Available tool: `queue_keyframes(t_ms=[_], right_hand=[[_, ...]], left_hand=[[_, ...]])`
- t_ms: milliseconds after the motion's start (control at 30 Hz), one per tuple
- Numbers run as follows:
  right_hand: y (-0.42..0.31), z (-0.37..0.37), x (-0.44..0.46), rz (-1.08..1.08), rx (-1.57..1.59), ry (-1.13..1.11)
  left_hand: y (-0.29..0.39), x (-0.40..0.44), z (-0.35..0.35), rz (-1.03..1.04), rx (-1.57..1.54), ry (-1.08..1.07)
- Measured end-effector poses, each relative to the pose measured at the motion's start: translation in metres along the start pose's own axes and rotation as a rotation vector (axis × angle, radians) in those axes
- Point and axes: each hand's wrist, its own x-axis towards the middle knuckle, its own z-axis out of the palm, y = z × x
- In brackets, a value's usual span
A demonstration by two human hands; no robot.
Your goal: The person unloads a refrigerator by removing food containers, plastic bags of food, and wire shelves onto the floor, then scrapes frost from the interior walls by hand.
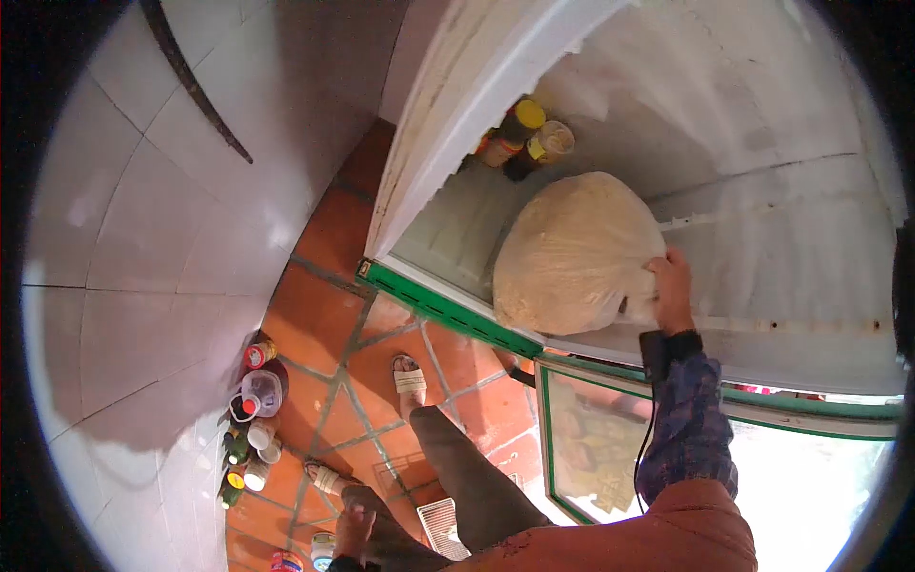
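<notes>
A big round plastic bag, filled with something pale and beige, sits inside a white cabinet with a glass door. My right hand is closed on the gathered edge of this bag, at its right side. What fills the bag cannot be made out through the cloudy plastic. Low down, my left hand rests by my knee, apart from the bag, with its fingers loosely extended and nothing visible in them.
Several jars with yellow lids stand deeper in the cabinet. Its green-edged glass door hangs open beside my right arm. Bottles and tubs line the tiled wall on the red floor. A white slatted object lies near my legs.
</notes>
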Motion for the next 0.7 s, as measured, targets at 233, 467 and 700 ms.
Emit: queue_keyframes(t_ms=[233, 467, 700], right_hand=[[-0.052, 0.039, -0.093, 0.107, 0.493, 0.038], [-0.146, 0.065, -0.224, 0.396, 0.839, -0.103], [-0.17, 0.11, -0.37, 0.721, 1.008, -0.253]], left_hand=[[0.146, 0.087, -0.165, 0.155, -0.721, 0.436], [0.161, 0.094, -0.229, -0.33, -1.742, 0.181], [0.04, 0.038, -0.245, -0.079, -1.702, -0.044]])
